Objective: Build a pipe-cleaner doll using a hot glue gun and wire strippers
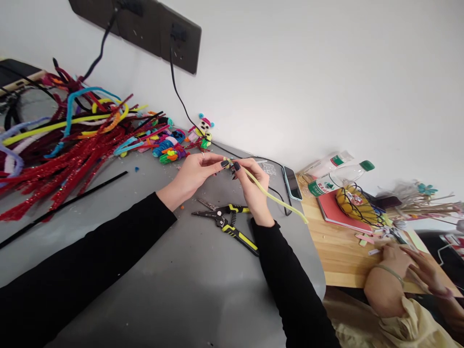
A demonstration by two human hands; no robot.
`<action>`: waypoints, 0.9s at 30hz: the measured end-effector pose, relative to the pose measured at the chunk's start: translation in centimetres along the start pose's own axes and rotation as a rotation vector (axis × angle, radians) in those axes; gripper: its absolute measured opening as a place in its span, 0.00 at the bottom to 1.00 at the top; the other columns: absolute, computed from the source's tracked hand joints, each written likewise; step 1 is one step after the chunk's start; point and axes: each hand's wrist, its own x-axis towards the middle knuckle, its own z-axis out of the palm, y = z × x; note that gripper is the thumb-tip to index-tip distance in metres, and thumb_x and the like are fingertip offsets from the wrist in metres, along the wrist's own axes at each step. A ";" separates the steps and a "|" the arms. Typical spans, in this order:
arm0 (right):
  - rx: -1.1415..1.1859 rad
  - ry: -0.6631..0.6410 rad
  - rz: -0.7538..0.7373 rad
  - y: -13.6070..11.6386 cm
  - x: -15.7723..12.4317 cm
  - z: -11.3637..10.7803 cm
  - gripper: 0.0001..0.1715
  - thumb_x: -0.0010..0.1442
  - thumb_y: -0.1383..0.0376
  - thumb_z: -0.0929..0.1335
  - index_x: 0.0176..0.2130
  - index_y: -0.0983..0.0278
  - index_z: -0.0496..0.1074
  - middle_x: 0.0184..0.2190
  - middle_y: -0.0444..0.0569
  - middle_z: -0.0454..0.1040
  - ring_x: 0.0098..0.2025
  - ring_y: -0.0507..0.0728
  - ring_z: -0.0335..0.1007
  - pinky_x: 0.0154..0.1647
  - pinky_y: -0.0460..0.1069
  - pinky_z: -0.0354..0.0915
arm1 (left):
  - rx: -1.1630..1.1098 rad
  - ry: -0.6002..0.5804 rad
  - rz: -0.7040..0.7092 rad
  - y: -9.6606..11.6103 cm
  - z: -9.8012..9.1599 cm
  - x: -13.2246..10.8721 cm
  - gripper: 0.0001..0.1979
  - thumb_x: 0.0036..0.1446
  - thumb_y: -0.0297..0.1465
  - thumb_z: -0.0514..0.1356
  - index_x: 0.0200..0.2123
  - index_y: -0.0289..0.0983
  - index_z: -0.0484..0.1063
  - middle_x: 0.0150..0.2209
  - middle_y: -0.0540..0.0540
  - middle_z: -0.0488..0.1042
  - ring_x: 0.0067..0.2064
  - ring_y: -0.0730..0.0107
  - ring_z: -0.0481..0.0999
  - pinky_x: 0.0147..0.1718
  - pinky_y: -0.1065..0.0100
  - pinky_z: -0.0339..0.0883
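A pale yellow pipe cleaner [277, 197] runs from between my fingertips down to the right, its free end hanging past my wrist. My left hand [195, 173] pinches its near end, which is largely hidden by the fingers. Pressed close beside it, my right hand [252, 181] grips the same pipe cleaner between thumb and finger. Below both hands, black-and-yellow wire-stripping pliers [221, 217] lie on the grey table [174, 290] with their handles spread. Small pipe-cleaner figures [201, 130] stand and lie just behind my left hand.
A heap of coloured pipe cleaners [90, 135] covers the table's left, with a single black one [68, 205] in front. A phone [292, 182] and a cable lie at right. On the wooden table [315, 251] are bottles [333, 181], a wire basket [357, 205] and another person's hands [395, 263].
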 end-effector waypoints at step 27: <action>0.295 -0.114 0.289 2.0 0.5 0.2 0.28 0.52 0.42 0.78 0.37 0.60 0.73 0.30 0.42 0.74 0.29 0.50 0.69 0.31 0.47 0.70 | 0.454 0.003 0.360 0.9 -0.1 -1.2 0.09 0.54 0.38 0.69 0.32 0.39 0.86 0.31 0.44 0.85 0.33 0.60 0.82 0.38 0.63 0.77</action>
